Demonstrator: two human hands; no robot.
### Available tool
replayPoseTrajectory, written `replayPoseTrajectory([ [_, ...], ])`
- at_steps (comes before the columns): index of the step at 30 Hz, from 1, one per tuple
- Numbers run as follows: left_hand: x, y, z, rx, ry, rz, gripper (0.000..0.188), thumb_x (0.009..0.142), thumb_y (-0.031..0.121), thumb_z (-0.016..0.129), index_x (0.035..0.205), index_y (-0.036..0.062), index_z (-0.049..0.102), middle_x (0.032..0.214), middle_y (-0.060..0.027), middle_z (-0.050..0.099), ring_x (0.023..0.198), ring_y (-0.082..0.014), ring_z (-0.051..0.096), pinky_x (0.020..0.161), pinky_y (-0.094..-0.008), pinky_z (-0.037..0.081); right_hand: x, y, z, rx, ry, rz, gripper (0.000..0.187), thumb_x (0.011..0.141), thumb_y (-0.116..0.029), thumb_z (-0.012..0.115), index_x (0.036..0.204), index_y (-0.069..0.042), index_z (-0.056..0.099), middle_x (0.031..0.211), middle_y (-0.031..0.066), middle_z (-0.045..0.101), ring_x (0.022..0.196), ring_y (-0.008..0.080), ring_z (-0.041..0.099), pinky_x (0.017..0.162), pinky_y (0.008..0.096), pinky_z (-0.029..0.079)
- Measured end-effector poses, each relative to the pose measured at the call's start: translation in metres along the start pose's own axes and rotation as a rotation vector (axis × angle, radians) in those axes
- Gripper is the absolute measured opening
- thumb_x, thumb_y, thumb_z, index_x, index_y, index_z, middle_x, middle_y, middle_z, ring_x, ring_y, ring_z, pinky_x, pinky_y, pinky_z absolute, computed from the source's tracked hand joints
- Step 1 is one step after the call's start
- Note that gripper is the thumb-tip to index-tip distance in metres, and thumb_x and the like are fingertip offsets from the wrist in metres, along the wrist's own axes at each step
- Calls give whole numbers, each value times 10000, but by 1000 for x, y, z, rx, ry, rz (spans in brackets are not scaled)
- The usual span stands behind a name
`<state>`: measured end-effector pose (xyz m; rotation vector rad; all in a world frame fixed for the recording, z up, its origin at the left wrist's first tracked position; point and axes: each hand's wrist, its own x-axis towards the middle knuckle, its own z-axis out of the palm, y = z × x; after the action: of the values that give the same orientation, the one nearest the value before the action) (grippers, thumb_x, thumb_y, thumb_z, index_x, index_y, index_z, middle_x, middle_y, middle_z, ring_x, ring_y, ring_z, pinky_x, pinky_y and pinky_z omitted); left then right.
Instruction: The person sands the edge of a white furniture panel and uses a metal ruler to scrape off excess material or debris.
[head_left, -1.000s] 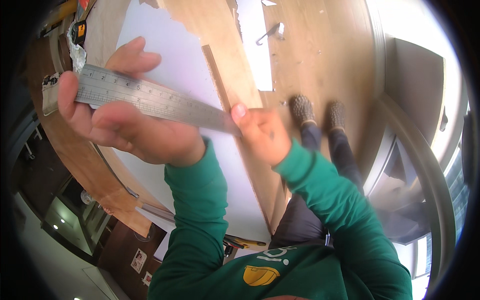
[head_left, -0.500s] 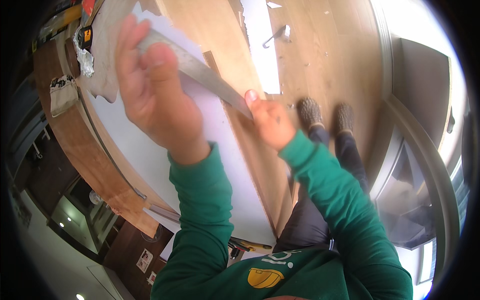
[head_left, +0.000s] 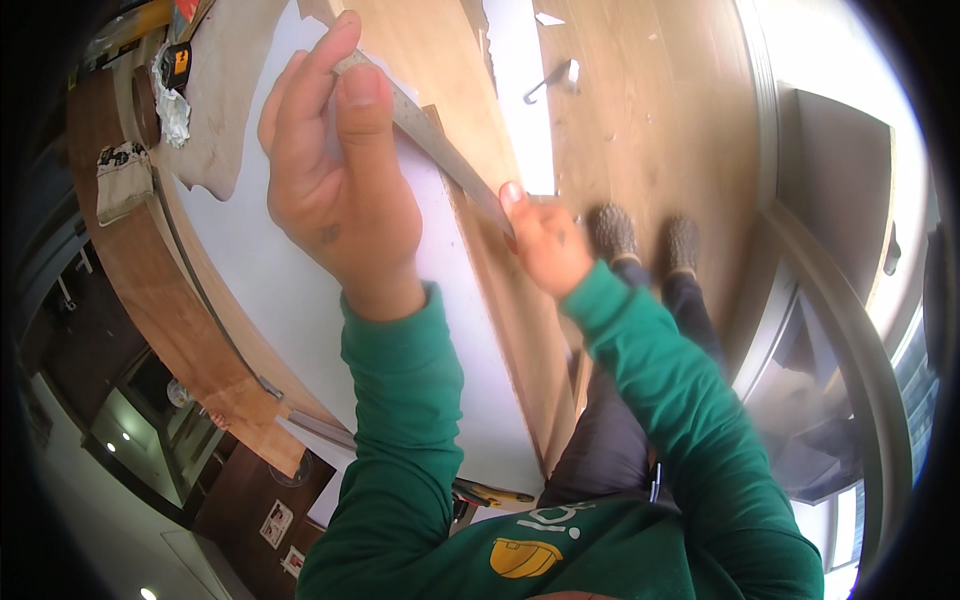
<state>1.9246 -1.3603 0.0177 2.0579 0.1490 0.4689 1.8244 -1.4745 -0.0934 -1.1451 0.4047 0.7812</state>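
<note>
A flat grey metal ruler slants across the head view, from upper left down to the right. My left hand grips its upper end between thumb and fingers. The lower end is pinched by my right hand, thumb on top; its other fingers are curled and partly hidden. Beneath both hands lies a long white-faced board with a brown edge, and a light wooden surface runs along its right side. Whether the ruler touches the board cannot be made out.
A tape measure, crumpled foil and a cloth pouch lie at the far left, near a brown plank. A yellow-handled tool rests close to my body. Scraps and a dark tool are on the floor.
My left hand has shifted a little to the right, and the ruler's upper end has moved right with it. My right hand still pinches the lower end, almost unmoved.
</note>
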Motion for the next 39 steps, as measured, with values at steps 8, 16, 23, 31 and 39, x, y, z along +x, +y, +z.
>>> replayPoseTrajectory([
  [8, 3, -6, -7, 235, -40, 152, 288, 1038, 149, 580, 1251, -25, 665, 1242, -115, 686, 1111, -127, 601, 965, -274, 490, 1, -6, 1, 23, 47, 9, 678, 1057, -489, 517, 574, -14, 481, 578, -27, 353, 590, 100, 337, 527, 312, 342],
  [16, 1, -17, -13, -205, 47, 299, 334, 1061, 201, 540, 1242, -73, 600, 1344, -208, 630, 1201, -246, 604, 1075, -362, 467, -13, -25, 5, 20, -86, -144, 619, 1066, -478, 503, 660, -13, 551, 636, -7, 411, 652, 94, 374, 567, 295, 372],
  [23, 6, -12, -6, -160, 102, 327, 375, 1069, 281, 531, 1197, -66, 593, 1349, -220, 614, 1167, -252, 607, 1044, -388, 479, -1, -66, 21, 9, -134, -287, 611, 1039, -491, 560, 663, -10, 562, 592, -12, 393, 612, 89, 361, 534, 303, 364],
  [31, 0, -4, -7, 76, 2, 30, 268, 1035, 110, 496, 1165, -81, 633, 1318, -190, 639, 1096, -184, 608, 993, -341, 477, 12, -58, 17, 60, -42, -110, 638, 1020, -500, 594, 631, 4, 562, 561, -24, 392, 586, 76, 360, 517, 295, 344],
  [39, 3, -6, -11, -19, -2, 130, 188, 971, 78, 654, 1125, 6, 735, 1179, -100, 702, 1109, -165, 557, 910, -260, 470, 11, -58, 15, 35, -34, -61, 647, 1024, -473, 602, 575, -17, 509, 595, -42, 359, 613, 76, 338, 527, 289, 335],
])
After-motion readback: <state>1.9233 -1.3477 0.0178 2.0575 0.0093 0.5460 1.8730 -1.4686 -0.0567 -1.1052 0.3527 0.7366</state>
